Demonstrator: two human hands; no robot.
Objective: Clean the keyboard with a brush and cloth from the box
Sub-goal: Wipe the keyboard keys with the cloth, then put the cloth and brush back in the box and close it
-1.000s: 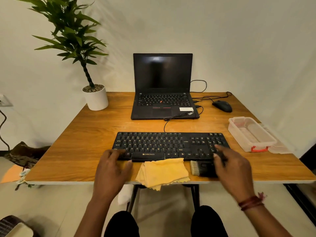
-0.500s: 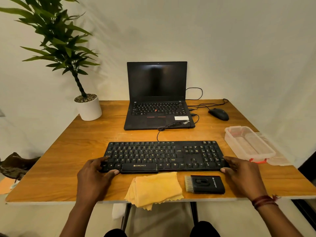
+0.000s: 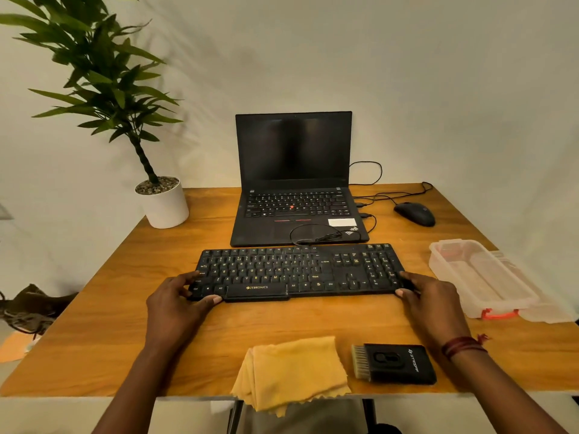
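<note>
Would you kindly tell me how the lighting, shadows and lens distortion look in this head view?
Head view: warm, rather dim light; the plant throws soft, streaky shadows on the wall; the wide lens stretches the frame's edges, splaying the table; the keyboard legends read sharp; the laptop screen is dark, with only a faint reflection.

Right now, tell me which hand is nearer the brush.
Right. The right hand grips the keyboard at its right end, just beyond the brush; the left hand grips its left end.
</note>
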